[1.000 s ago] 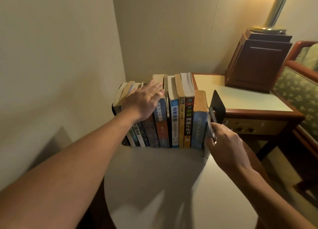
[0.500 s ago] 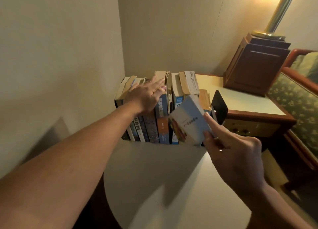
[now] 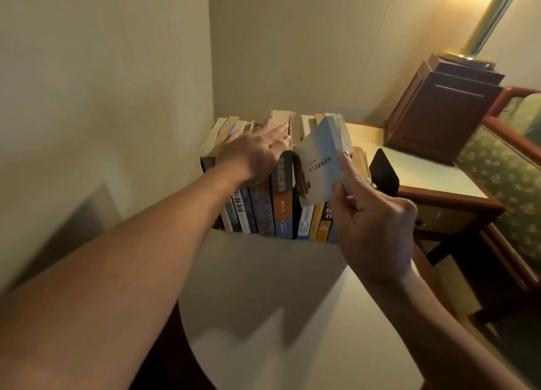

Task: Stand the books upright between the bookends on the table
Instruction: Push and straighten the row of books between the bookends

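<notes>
1. At the far edge of the round white table (image 3: 278,301), a row of books (image 3: 265,214) stands upright, spines toward the camera; 1 black bookend (image 3: 384,174) stands at its right end.
2. The left hand (image 3: 254,155) lies flat on the tops of the left-hand books, fingers straight.
3. The right hand (image 3: 371,222) pinches a pale blue book (image 3: 317,167) by its lower corner, thumb on the cover; the book hangs tilted in front of the row's right half.
4. Behind, a wooden side table (image 3: 424,170) carries a lamp base (image 3: 445,108).

Our row of books (image 3: 272,211) lines the surface's (image 3: 278,316) far edge, bookend (image 3: 383,173) at its right end; left hand (image 3: 254,152) atop, right hand (image 3: 374,222) holding a loose book (image 3: 319,167) before it.
</notes>
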Demonstrator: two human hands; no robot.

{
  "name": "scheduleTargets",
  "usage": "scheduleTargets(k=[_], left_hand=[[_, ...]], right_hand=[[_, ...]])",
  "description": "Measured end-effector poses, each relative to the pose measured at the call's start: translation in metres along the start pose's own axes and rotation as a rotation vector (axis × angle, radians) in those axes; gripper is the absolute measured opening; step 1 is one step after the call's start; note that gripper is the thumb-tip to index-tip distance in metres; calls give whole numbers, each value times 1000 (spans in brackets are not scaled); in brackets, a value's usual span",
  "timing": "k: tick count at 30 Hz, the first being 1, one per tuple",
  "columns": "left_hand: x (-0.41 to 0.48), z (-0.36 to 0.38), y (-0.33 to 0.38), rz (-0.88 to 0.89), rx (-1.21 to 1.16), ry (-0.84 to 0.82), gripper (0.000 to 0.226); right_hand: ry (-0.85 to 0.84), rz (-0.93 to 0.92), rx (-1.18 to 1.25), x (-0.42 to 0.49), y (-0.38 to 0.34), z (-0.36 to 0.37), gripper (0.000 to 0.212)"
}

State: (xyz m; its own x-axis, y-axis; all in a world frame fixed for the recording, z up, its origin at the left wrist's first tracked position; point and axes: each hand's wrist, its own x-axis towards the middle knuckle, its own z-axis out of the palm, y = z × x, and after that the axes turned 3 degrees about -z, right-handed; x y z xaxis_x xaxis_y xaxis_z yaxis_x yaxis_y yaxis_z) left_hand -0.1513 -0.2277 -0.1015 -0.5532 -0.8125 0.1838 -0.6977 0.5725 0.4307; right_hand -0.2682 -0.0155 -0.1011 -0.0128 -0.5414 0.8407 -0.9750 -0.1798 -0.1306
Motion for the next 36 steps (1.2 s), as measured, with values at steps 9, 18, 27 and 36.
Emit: scheduleTargets(k=[9,18,27,36], left_hand=[[0,-1,9,13,-3,8,54],[2,5,15,33,-25,21,55],[2,6,21,44,-19,18,55],[3,9,29,72,-8,17,57]], right_hand=[[-146,-45,-5,10,8,51,22],[-212,77,150,-11,30,65,39],[-362,53,-109,-13,46,76,35],[-590,91,-321,-38,46,86,53]])
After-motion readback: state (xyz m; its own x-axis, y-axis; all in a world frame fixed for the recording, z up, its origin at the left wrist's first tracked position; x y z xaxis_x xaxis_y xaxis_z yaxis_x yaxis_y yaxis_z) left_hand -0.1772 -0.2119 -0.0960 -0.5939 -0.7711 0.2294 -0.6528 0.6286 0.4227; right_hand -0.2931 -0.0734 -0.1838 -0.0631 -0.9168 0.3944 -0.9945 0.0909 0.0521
